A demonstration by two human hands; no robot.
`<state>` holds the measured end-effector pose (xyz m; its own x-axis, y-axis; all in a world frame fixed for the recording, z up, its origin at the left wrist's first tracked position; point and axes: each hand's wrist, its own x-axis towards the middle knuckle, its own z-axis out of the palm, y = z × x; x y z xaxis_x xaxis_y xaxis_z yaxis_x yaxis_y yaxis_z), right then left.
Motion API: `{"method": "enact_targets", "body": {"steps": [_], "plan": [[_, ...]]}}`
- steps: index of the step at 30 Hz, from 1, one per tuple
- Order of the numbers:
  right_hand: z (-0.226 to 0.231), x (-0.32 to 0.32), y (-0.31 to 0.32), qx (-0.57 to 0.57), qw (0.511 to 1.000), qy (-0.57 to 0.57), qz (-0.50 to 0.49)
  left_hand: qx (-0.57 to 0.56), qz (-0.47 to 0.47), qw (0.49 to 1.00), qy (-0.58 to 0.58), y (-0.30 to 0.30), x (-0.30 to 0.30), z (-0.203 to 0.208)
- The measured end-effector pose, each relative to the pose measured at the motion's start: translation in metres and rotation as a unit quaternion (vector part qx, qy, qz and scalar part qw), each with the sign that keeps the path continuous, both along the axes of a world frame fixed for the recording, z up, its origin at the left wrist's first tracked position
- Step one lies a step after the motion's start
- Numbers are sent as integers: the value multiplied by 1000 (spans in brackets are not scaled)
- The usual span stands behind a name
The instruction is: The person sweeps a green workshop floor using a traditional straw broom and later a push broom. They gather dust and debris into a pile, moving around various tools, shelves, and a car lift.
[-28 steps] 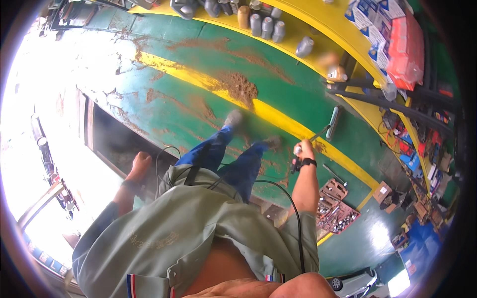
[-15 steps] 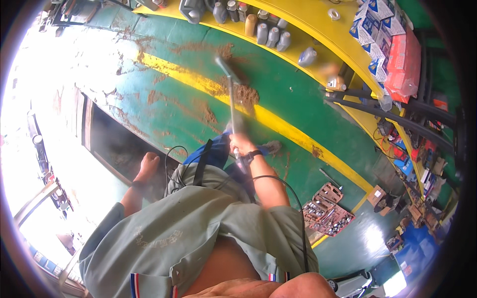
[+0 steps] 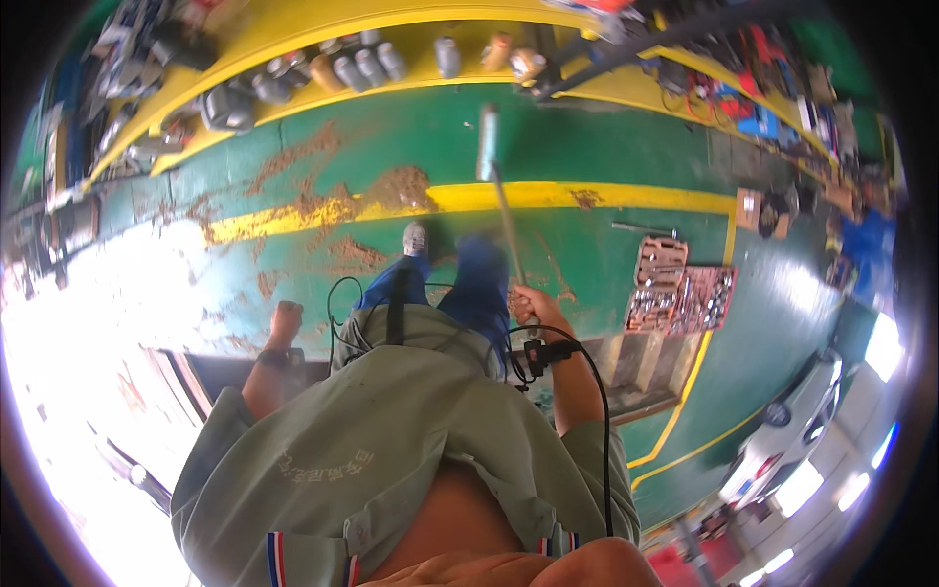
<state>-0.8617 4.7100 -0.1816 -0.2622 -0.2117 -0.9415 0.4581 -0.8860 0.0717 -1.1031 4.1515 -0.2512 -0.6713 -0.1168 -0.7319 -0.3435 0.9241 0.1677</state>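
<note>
At near right, the right hand (image 3: 532, 303) grips the slim grey broom handle (image 3: 509, 224). Beyond the yellow painted floor line (image 3: 626, 198), the narrow pale-blue broom head (image 3: 487, 145) is right of the brown dirt heap (image 3: 399, 188). At near left, the left hand (image 3: 286, 319) is loosely closed.

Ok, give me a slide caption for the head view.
The person's right grip holds a long-handled tool near brown dirt on a green floor.

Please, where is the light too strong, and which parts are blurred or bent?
Head view: the lower left is washed out white, and the green floor at right has glare; head view: the tool head and right trouser leg look blurred; head view: the yellow shelf bows under fisheye distortion.
</note>
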Motion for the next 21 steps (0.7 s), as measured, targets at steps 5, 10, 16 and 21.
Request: {"method": "enact_targets", "body": {"steps": [5, 10, 16, 21], "plan": [[-9, 67, 39, -2, 959, 52, -278, 8, -371, 928, 43, 71, -74, -6], [-41, 67, 112, 140, 883, 191, -405, 12, -380, 923, 62, 192, -123, 21], [-97, 50, 217, 396, 906, -61, -138, 132, -389, 904, 118, 368, -169, 87], [-161, 64, 227, 458, 849, -227, 134, 91, -522, 828, 184, 481, -184, 122]]}}
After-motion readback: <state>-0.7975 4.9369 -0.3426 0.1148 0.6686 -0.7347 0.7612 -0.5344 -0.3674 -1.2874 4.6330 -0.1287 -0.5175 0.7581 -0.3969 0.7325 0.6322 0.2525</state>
